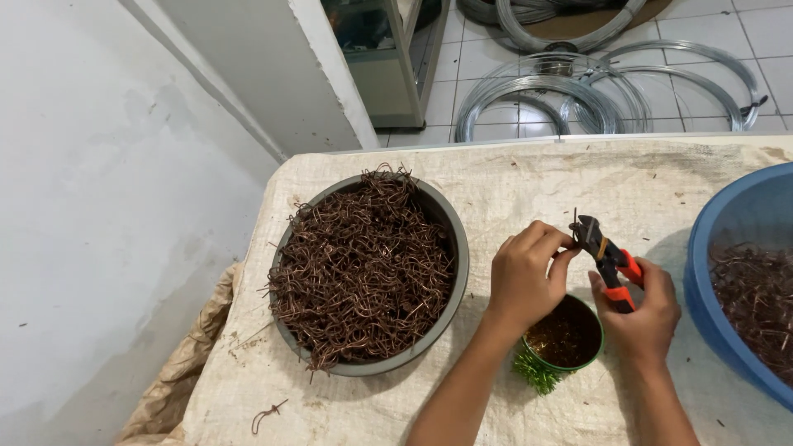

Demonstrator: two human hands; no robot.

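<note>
My right hand (643, 312) grips orange-handled pliers (607, 260), whose dark jaws point up and left. My left hand (529, 272) pinches a short piece of brown wire (575, 220) at the pliers' jaws. Both hands hover above a small green can (578, 363) with dark bits inside. A grey bowl (454, 239) heaped with curled brown wire pieces (363, 264) sits to the left of my hands.
A blue basin (710, 248) holding more brown wire pieces stands at the right edge. A pale cloth (512, 177) covers the table. One loose wire (268, 413) lies near the front left. Coils of silver wire (578, 91) lie on the tiled floor beyond, beside a cabinet (388, 66).
</note>
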